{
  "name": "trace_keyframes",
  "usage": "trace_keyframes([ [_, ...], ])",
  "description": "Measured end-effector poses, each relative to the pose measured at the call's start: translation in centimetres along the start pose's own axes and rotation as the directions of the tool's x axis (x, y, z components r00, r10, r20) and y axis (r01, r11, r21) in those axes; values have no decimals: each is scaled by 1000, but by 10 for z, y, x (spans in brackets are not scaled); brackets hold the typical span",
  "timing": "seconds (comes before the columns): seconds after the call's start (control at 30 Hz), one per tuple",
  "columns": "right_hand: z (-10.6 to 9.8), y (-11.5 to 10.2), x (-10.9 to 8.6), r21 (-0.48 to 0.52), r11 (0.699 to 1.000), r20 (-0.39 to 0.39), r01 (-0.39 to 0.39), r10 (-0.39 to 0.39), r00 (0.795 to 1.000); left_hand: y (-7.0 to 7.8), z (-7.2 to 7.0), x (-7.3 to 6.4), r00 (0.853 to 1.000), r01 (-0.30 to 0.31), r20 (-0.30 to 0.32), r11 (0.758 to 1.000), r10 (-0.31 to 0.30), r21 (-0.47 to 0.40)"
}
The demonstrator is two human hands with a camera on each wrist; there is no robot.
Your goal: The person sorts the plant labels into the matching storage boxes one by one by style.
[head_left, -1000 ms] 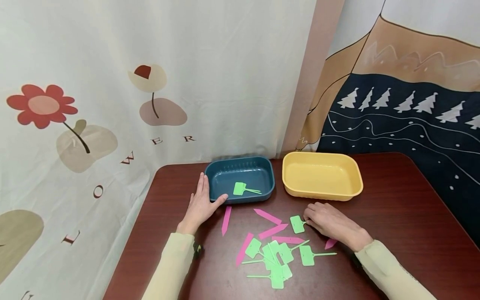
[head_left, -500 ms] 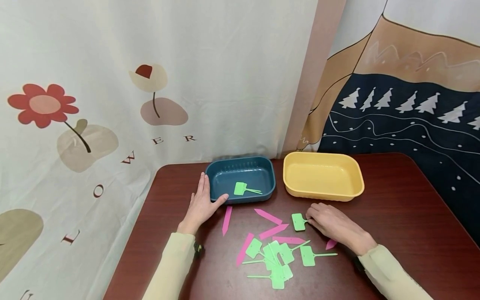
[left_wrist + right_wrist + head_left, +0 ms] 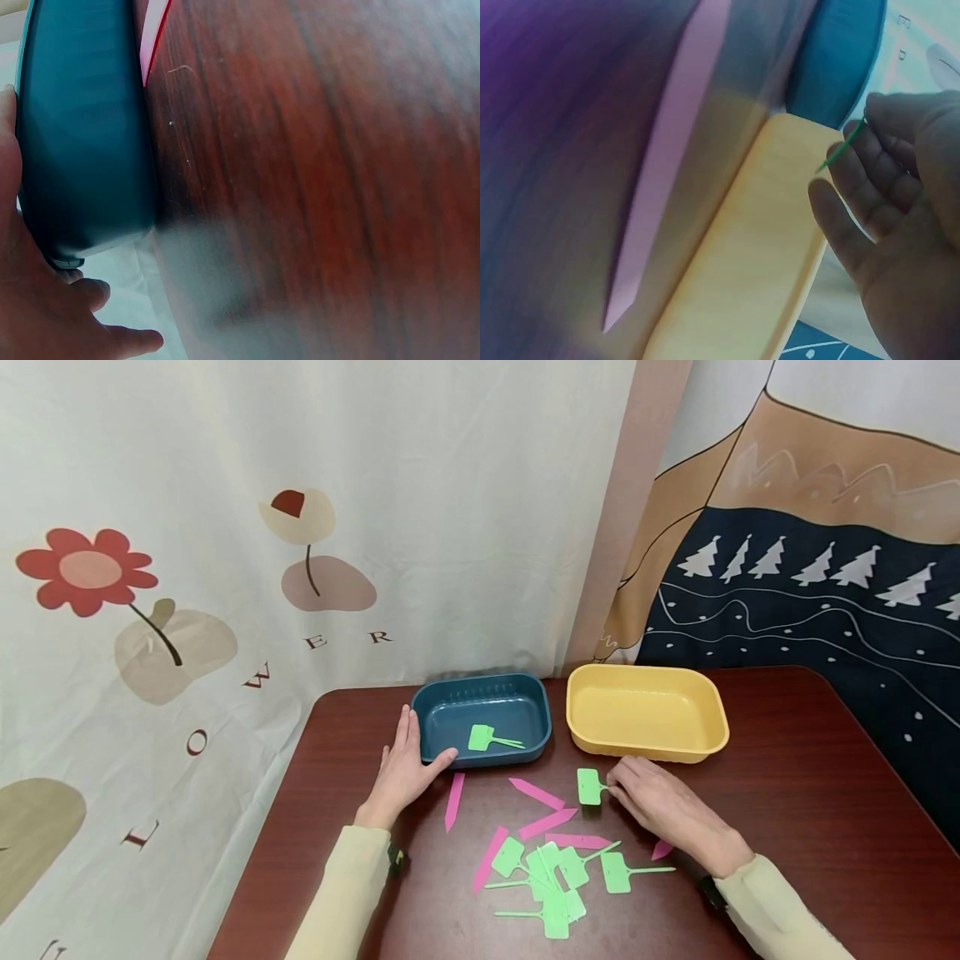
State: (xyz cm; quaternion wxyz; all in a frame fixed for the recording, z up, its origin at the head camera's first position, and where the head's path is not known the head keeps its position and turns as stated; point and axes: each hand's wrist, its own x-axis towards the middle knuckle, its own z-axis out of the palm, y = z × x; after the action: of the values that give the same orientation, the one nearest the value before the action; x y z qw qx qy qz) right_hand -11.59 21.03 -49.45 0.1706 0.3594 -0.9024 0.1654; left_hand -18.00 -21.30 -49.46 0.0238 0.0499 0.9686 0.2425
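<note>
My right hand [image 3: 667, 806] pinches a green plant label [image 3: 589, 787] by its stem, the flat head pointing left, just in front of the yellow tray [image 3: 645, 718]. In the right wrist view, thumb and index finger hold the thin green stem [image 3: 841, 147] while the other fingers curl loosely. My left hand [image 3: 397, 777] lies against the left side of the dark blue tray [image 3: 442, 710], fingers straight and thumb at the front rim. Inside that tray lie a couple of green plant labels [image 3: 481, 737]. The yellow tray has nothing in it.
A pile of green plant labels [image 3: 553, 885] lies at the table's front middle, another label [image 3: 617, 872] to its right. Several pink pointed plant markers [image 3: 547, 822] are scattered around; one [image 3: 662, 849] is partly under my right wrist. A curtain [image 3: 465, 527] hangs behind the table [image 3: 337, 727].
My right hand has lifted the pinched green label and carried it slightly back and left, towards the trays. My left hand has stayed at the blue tray.
</note>
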Motion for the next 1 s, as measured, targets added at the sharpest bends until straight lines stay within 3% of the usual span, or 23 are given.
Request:
trace_keyframes([
  [0.17,-3,-4,6,-11,1000,-44,-11,11,999,1,0,0,1000,2,2,1000,-2,-4],
  [0.5,-10,-21,30,79,993,-50,-93,97,994,2,-1,-1,1000,8,3,1000,-8,-17],
  [1.0,-5,-44,89,124,990,-95,-60,72,993,1,0,-1,1000,9,3,999,-9,-35],
])
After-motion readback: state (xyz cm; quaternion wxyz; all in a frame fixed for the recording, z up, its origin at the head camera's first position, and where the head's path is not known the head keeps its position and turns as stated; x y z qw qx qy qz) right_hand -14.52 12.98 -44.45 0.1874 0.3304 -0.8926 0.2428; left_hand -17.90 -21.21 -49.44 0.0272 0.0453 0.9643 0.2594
